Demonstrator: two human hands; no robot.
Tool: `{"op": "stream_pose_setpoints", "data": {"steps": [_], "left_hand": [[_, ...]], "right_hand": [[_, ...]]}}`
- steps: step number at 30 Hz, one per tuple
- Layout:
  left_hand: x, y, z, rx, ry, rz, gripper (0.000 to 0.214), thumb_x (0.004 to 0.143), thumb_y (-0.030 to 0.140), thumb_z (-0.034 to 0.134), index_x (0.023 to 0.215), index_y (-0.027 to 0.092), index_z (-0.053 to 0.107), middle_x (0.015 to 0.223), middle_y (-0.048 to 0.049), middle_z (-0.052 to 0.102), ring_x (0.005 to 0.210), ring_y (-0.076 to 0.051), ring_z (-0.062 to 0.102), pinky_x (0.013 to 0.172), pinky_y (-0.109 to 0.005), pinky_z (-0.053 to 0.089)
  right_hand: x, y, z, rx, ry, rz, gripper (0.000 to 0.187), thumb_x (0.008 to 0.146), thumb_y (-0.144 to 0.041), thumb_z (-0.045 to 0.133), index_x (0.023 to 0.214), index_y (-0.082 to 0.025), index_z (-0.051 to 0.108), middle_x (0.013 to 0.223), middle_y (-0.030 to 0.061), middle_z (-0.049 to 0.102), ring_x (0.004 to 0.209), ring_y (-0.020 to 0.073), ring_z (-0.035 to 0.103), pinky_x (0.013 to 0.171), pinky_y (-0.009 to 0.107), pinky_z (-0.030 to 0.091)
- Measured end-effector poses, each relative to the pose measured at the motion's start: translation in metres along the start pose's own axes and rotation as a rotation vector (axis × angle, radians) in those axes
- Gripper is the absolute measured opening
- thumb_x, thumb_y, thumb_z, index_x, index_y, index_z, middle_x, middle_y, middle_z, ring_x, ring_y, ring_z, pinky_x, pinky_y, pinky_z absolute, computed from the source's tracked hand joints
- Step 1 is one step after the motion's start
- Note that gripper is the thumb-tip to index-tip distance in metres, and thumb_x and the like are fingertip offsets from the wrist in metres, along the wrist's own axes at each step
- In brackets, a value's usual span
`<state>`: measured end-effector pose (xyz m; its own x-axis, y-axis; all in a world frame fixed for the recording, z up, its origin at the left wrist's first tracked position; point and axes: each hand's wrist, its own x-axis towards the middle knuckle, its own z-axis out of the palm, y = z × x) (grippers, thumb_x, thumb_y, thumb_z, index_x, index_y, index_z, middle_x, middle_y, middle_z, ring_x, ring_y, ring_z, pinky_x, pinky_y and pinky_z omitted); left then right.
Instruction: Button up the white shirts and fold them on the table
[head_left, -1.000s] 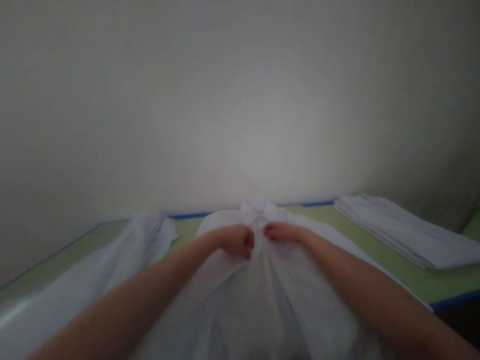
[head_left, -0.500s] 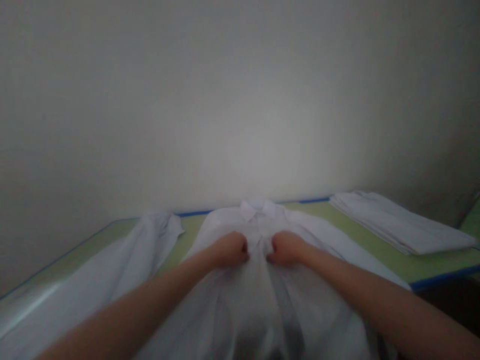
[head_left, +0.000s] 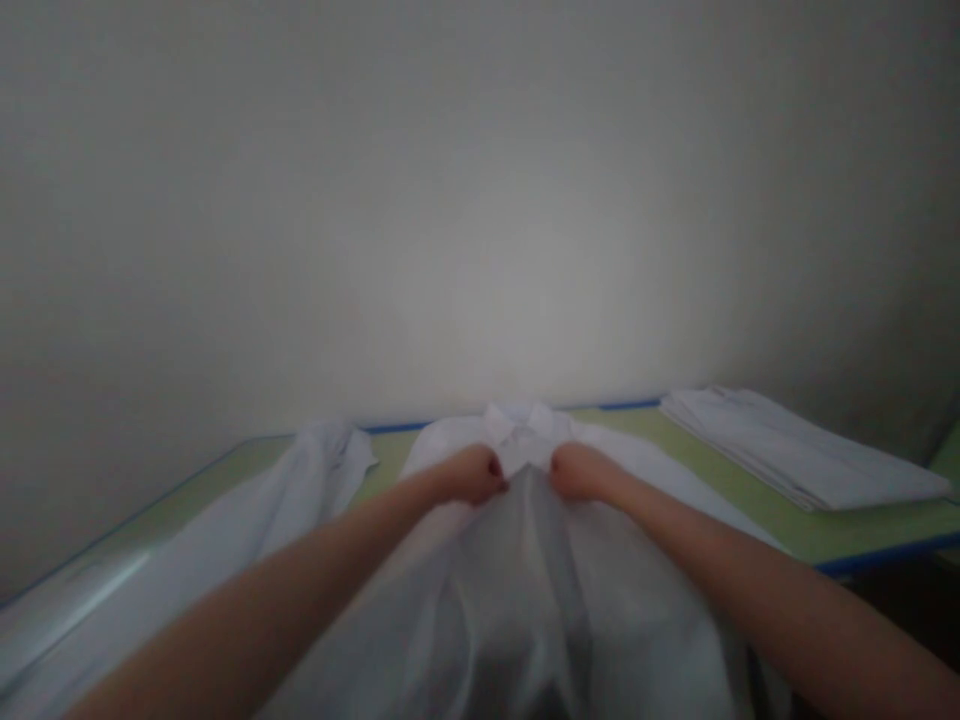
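A white collared shirt (head_left: 517, 570) lies along the table, its collar (head_left: 517, 420) toward the wall. My left hand (head_left: 474, 474) is closed on the shirt's front, a little below and left of the collar. Opposite it, my right hand (head_left: 576, 472) also grips the fabric. Between the two fists the cloth is raised into a peak, and folds run down from it toward me. The fingertips are mostly hidden in the dim, blurred picture.
To the left, another white garment (head_left: 300, 490) is spread lengthwise on the green table (head_left: 637, 425), which has a blue edge. A flat stack of folded white cloth (head_left: 795, 445) lies at the right. A plain wall (head_left: 480, 200) rises behind the table.
Both hands have moved slightly up toward the collar, still closed on the shirt. The cloth between them is lifted higher into a peak.
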<state>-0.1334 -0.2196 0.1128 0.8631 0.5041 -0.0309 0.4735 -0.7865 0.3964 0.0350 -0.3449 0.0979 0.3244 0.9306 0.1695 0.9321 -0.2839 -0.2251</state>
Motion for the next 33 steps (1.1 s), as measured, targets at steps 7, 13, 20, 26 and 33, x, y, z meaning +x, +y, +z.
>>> {"op": "stream_pose_setpoints", "data": {"steps": [7, 13, 20, 26, 33], "left_hand": [[0.028, 0.001, 0.005, -0.600, -0.158, -0.026, 0.022, 0.063, 0.035, 0.064, 0.061, 0.014, 0.059, 0.052, 0.0007, 0.054, 0.047, -0.010, 0.048, 0.046, -0.023, 0.036], [0.028, -0.003, 0.052, -1.028, -0.181, -0.055, 0.017, 0.065, 0.028, 0.064, 0.065, 0.013, 0.057, 0.057, 0.0006, 0.054, 0.052, -0.010, 0.051, 0.053, -0.023, 0.042], [0.069, -0.019, 0.057, -1.136, -0.067, -0.031, 0.014, 0.069, 0.026, 0.061, 0.069, 0.012, 0.056, 0.062, 0.0005, 0.055, 0.056, -0.008, 0.051, 0.059, -0.023, 0.044], [0.085, -0.034, 0.054, -1.164, -0.064, 0.029, 0.022, 0.070, 0.033, 0.063, 0.072, 0.012, 0.056, 0.066, -0.0010, 0.056, 0.060, -0.009, 0.053, 0.063, -0.024, 0.044], [0.087, -0.041, 0.061, -1.198, -0.110, 0.070, 0.023, 0.073, 0.034, 0.061, 0.074, 0.012, 0.056, 0.064, -0.0001, 0.055, 0.055, -0.008, 0.052, 0.061, -0.024, 0.043]], "right_hand": [[0.011, -0.004, -0.018, 0.136, 0.008, -0.068, 0.025, 0.078, -0.025, 0.047, 0.066, -0.013, 0.066, 0.068, 0.0088, 0.066, 0.061, 0.0137, 0.056, 0.053, 0.022, 0.032], [0.006, -0.004, 0.021, 0.293, 0.116, -0.065, 0.023, 0.083, -0.024, 0.044, 0.074, -0.013, 0.062, 0.074, 0.0064, 0.064, 0.068, 0.0134, 0.053, 0.058, 0.022, 0.031], [0.050, -0.001, 0.043, 0.308, 0.146, -0.033, 0.021, 0.086, -0.020, 0.041, 0.078, -0.013, 0.059, 0.081, 0.0070, 0.062, 0.073, 0.0142, 0.052, 0.062, 0.023, 0.031], [0.064, 0.007, 0.057, 0.351, 0.178, -0.027, 0.021, 0.089, -0.022, 0.038, 0.084, -0.014, 0.057, 0.084, 0.0057, 0.061, 0.076, 0.0134, 0.052, 0.066, 0.022, 0.033], [0.056, 0.015, 0.061, 0.443, 0.242, -0.079, 0.019, 0.086, -0.027, 0.045, 0.078, -0.016, 0.058, 0.077, 0.0027, 0.061, 0.073, 0.0136, 0.052, 0.065, 0.022, 0.034]]}}
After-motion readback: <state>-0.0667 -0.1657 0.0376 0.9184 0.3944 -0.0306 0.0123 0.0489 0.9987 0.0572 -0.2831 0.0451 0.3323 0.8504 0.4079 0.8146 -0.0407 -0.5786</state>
